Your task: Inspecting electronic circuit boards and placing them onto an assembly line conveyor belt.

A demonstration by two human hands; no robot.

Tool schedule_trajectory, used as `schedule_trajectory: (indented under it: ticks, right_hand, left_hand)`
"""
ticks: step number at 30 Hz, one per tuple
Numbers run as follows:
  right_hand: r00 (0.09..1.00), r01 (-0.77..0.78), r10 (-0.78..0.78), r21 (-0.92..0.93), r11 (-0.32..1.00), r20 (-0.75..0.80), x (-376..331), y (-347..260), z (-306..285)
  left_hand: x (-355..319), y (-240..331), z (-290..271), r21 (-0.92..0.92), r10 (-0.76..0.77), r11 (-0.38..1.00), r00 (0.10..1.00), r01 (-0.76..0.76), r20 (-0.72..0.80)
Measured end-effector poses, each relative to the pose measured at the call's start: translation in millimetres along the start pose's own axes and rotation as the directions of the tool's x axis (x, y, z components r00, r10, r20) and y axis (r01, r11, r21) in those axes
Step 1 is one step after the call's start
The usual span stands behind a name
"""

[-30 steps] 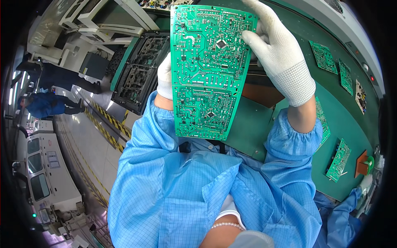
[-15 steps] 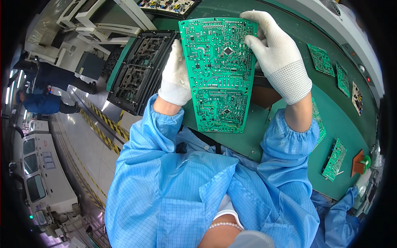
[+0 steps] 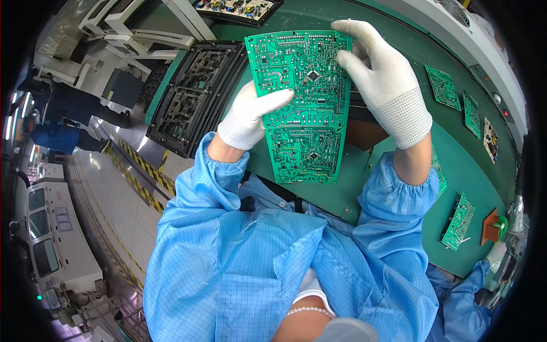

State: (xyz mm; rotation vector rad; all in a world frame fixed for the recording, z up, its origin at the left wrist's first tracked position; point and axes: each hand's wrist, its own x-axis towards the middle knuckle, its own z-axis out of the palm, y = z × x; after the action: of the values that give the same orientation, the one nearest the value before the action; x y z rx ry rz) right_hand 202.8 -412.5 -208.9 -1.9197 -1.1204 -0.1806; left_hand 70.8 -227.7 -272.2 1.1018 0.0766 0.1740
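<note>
Green bench [image 3: 473, 171] below — left hand [image 3: 246, 117], thumb now across circuit board [image 3: 305, 111].

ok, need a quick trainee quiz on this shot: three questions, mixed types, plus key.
1. True or false: the thumb of the gloved left hand lies over the face of the held green board.

2. Where does the gloved right hand meet the green board?
A) lower left
B) upper right
C) bottom edge

3. Fill in: in the picture, the black tray lies to the ____ of the held green board.

Key: 1 true; 2 B; 3 left.
</note>
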Motion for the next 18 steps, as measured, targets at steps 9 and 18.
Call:
schedule_trajectory:
  ticks: [9,18]
  right_hand:
    - [0.996,-0.081,0.087,0.161,0.984,-0.032,0,-8,-24]
    - [0.966,-0.170,0.197,0.164,0.972,-0.166,-6,-25,-38]
  left_hand:
    - [-1,1,-1,0.029,0.007,1.000,0.999,-0.006,-0.037]
    - [5,8,-9,-0.073,-0.004,0.997,0.997,-0.001,-0.072]
